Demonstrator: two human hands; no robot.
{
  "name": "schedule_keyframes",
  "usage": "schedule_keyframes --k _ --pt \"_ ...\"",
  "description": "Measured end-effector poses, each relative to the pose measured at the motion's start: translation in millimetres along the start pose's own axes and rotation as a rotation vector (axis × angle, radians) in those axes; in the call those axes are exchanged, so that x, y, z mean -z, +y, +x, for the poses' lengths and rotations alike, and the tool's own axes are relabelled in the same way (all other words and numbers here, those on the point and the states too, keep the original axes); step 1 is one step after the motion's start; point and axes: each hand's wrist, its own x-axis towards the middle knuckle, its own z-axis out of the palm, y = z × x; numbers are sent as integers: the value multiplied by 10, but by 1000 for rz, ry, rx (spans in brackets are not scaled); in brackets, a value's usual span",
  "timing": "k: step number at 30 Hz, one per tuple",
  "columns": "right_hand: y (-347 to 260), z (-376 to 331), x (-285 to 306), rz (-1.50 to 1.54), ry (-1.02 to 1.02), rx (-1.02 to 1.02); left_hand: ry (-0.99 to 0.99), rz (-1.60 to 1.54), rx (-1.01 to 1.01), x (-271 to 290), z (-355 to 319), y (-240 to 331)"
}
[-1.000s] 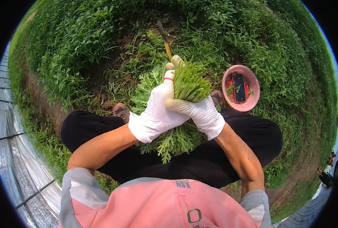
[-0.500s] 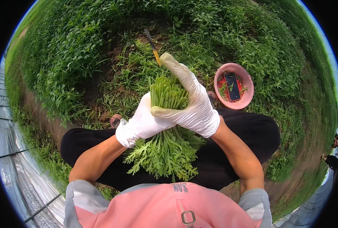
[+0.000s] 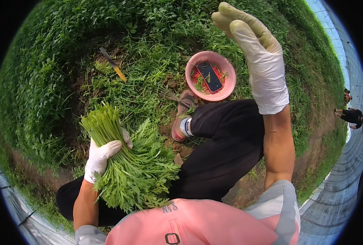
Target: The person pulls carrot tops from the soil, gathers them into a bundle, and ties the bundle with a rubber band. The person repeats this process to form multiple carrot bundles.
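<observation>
A thick bunch of leafy greens [image 3: 136,167] with lobed leaves is in the grip of my gloved left hand [image 3: 104,157]. The fingers wrap around its pale stems, whose cut ends point up and away from me, while the leaves spread over my lap. My right hand [image 3: 259,61], in a white glove with greenish stained fingers, is raised at the upper right. Its fingers are stretched out with nothing in them. The pink basin [image 3: 229,83] lies nearest to it, holding a dark phone [image 3: 210,77] in a red case, thin red strips and bits of green.
A knife [image 3: 115,67] with a yellow handle lies on the cut plants ahead. Dense green plants [image 3: 43,81] grow on the left and beyond. My shod foot [image 3: 183,114] stands near the basin. Another person [image 3: 350,116] is far off at the right, near plastic sheeting [image 3: 332,204].
My right hand has let go of the greens and swung up to the right. The left hand has carried the bunch to the left. The view has shifted, and my right foot now shows.
</observation>
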Motion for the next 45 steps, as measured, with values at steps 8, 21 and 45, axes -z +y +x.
schedule_keyframes --k 8,21,45 --pt "2403 -297 1078 -739 -132 -697 78 139 83 122 198 -136" --pt "3584 -301 1082 -1162 -359 -300 266 15 149 179 456 -245" --pt "1931 -210 1546 -1092 -192 -517 -199 213 -145 -459 118 208"
